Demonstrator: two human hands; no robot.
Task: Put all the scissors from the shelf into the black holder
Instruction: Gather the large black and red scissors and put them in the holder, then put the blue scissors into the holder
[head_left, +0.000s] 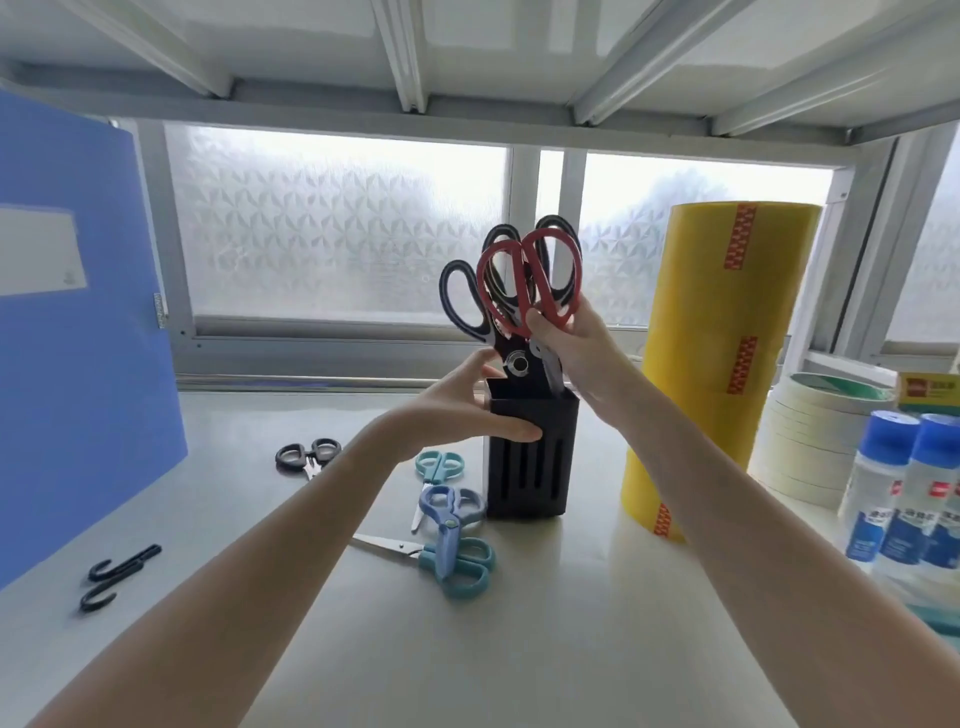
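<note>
I stand at a pale, smooth shelf (545, 623) with a frosted window (337, 223) behind it and white metal bars overhead. My left hand (457, 410) has its grip wrapped tight round the top of the black holder (530, 457), which stands upright in the middle of the shelf. My right hand (571, 348) has its grip shut on the red scissors (530, 280), handles up, blades down in the holder. Black scissors (467, 301) already stand in the holder too.

Left of the holder, more scissors lie flat on the shelf: a small black pair (309, 453), a small teal pair (439, 465), a blue pair (449, 514) and a bigger teal pair (457, 564), the blue pair lying over the bigger teal pair.

A blue folder (78, 338) stands at the far left, with two black hooks (119, 574) lying near it. Just right of the holder stands a tall yellow roll (722, 364). Further right are a stack of white tape (810, 447) and glue bottles (904, 488) with blue caps.
</note>
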